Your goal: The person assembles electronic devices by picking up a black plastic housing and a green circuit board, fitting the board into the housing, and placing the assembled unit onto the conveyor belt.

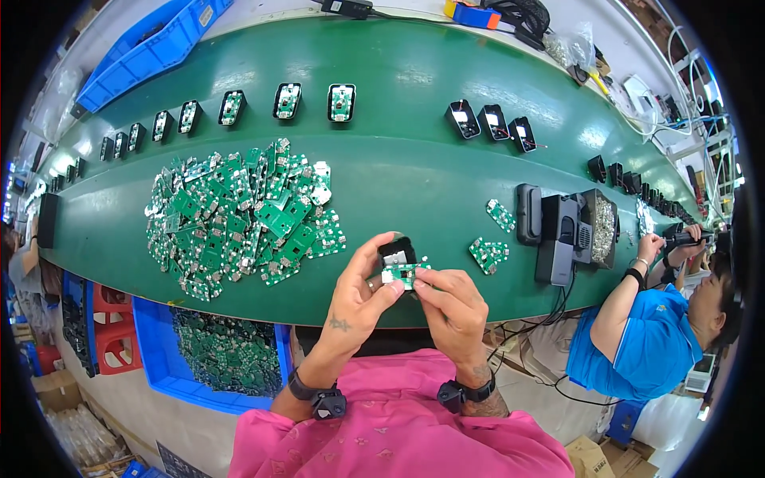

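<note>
Close in front of me, my left hand (360,291) is wrapped round a small black plastic casing (396,248) with its open side toward me. A green circuit board (398,276) lies across the casing's near end, tilted. My right hand (453,301) pinches the board's right end between thumb and fingers, while my left thumb touches its left part. Whether the board sits inside the casing I cannot tell. Left of my hands spreads a big heap of similar green boards (239,215). A few loose boards (488,255) lie to the right.
Casings with boards (342,103) line the far side; three open casings (492,121) stand right of them. Dark grey devices (558,239) and a bin of small metal parts (603,231) stand right. A blue crate (287,350) of boards is below left. A co-worker (637,342) sits right.
</note>
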A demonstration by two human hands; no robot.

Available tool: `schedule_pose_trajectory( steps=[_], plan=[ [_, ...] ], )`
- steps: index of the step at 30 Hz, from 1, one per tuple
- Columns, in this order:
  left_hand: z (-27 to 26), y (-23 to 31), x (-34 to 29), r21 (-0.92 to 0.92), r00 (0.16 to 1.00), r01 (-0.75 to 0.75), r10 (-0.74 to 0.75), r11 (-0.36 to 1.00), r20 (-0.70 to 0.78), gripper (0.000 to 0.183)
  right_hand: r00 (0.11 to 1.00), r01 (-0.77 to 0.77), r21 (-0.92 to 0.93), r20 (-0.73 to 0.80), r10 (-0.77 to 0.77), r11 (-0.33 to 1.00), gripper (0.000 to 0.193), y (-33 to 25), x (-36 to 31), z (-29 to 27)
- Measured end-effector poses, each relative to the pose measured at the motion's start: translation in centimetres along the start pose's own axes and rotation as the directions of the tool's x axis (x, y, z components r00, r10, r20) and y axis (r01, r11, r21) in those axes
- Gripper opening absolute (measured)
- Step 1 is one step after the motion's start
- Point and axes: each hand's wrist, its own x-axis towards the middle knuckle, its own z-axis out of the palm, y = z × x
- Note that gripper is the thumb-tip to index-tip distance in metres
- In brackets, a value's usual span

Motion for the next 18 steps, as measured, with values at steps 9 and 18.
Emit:
schedule_pose_trajectory(
  steps=[9, 18],
  plan=[
    [-0.2, -0.5, 0.0, 0.003, 0.998, 0.012, -0.012, 1.000, -0.056, 0.055, 0.999, -0.009, 0.085, 0.041, 0.005, 0.996, 0.021, 0.6, -0.3, 0.3],
    [1.0, -0.2, -0.3, 0.042, 0.999, 0.013, -0.011, 0.999, -0.039, 0.053, 0.943, -0.328, 0.398, 0.092, 0.319, 0.857, 0.017, 0.7, 1.0, 0.9]
  ],
)
